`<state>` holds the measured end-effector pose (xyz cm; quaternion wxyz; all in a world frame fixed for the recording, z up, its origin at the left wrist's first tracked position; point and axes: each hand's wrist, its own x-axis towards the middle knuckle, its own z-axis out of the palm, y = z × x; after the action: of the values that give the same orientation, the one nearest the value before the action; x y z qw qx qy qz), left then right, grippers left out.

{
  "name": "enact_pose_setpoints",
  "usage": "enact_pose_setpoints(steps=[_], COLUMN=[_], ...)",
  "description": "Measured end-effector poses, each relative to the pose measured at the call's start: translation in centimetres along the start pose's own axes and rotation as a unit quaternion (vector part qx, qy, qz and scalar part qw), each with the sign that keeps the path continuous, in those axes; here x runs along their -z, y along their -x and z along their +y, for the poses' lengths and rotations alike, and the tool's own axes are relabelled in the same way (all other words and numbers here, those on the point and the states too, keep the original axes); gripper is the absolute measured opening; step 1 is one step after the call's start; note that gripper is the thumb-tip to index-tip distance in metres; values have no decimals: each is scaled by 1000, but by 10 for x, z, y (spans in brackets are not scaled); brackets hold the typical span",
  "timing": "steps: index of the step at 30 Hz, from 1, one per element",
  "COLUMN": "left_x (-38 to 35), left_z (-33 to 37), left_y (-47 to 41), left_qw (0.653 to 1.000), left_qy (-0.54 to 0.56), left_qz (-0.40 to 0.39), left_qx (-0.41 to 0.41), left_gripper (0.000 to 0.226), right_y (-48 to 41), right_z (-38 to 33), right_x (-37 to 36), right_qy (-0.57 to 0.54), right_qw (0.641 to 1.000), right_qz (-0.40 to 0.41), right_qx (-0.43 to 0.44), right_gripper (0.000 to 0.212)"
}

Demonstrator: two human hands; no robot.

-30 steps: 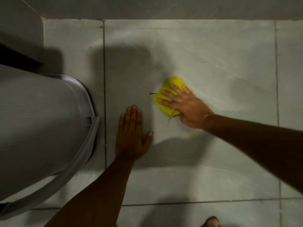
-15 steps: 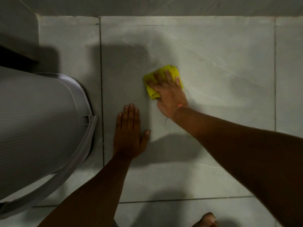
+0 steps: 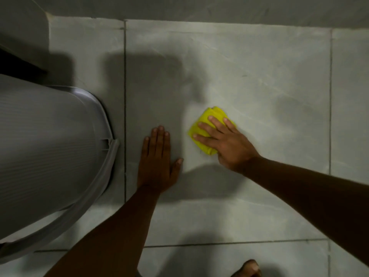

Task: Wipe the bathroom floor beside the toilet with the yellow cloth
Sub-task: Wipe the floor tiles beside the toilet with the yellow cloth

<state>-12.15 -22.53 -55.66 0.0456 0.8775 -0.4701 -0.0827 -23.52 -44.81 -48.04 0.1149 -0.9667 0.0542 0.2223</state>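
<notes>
A folded yellow cloth (image 3: pixel 207 118) lies on the pale grey floor tile (image 3: pixel 259 86) a little right of centre. My right hand (image 3: pixel 225 142) presses flat on top of it, fingers spread, covering its lower right part. My left hand (image 3: pixel 157 158) rests palm down on the same tile just left of the cloth, fingers together, holding nothing. The grey toilet (image 3: pixel 44 152) fills the left side, its rim close to a dark grout line (image 3: pixel 125 116).
The wall base (image 3: pixel 199 9) runs along the top of the view. Further grout lines cross at the right (image 3: pixel 330 96) and bottom (image 3: pixel 229 242). Toes of a foot (image 3: pixel 247 268) show at the bottom edge. Shadows fall on the tile above my hands.
My right hand has slid the cloth back toward me and to the right, after pushing it away and to the left half a second ago. My left hand stayed planted.
</notes>
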Motion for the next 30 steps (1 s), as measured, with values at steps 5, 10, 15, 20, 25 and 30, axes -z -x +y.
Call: enact_pose_setpoints(steps=[5, 10, 15, 20, 25, 30], left_x=[-2, -1, 0, -6, -1, -8], left_z=[-1, -1, -2, -3, -2, -4], left_y=[2, -1, -1, 1, 0, 2], left_qw=[1000, 1000, 1000, 1000, 1000, 1000], left_qy=[-11, -5, -3, -14, -12, -21], left_qz=[-2, -4, -6, 5, -12, -7], left_qx=[-2, -1, 0, -13, -3, -13], left_gripper=[81, 81, 81, 81, 82, 82], right_y=[-74, -22, 38, -3, 91, 14], right_z=[-28, -20, 9, -42, -24, -26], right_x=[13, -8, -31, -40, -65, -46], right_qy=[-53, 3, -38, -77, -48, -122], right_qw=[989, 999, 985, 983, 997, 959], right_qz=[73, 33, 59, 86, 52, 116], right_qx=[-118, -38, -158, -143, -20, -230], right_gripper=[73, 77, 73, 77, 70, 81])
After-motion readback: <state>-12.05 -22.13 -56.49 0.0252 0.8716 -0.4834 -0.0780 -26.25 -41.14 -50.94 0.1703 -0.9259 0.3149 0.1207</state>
